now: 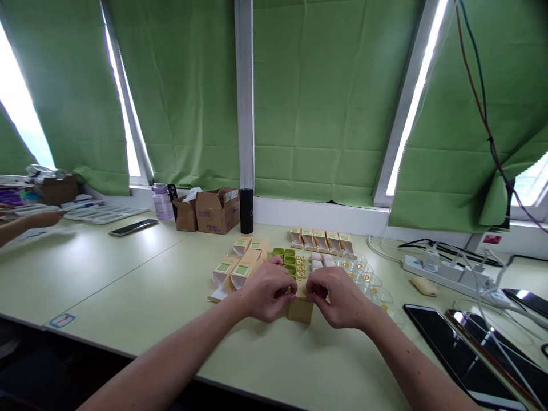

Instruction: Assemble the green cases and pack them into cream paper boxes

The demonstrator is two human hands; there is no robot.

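A small tan cardboard box (300, 311) stands near the front of the table, between my hands. My left hand (269, 290) has its fingers closed at the box's upper left edge. From the other side, my right hand (336, 294) pinches at the upper right edge; its fingertips are partly hidden. Just behind lie green square cups (290, 260), small yellowish pieces with a gold ring (301, 267) and pale pink blocks (317, 260). Clear plastic cups (371, 279) spread out beyond my right hand. Several open boxes with green labels (242, 271) lie left of my left hand.
A row of open boxes (322, 240) stands at the back. Cartons (217, 211), a black cylinder (246, 211) and a purple bottle (161, 201) line the wall. Phones or tablets (454, 348) and a power strip (454, 274) with cables occupy the right. Another person's hand (45, 219) is far left.
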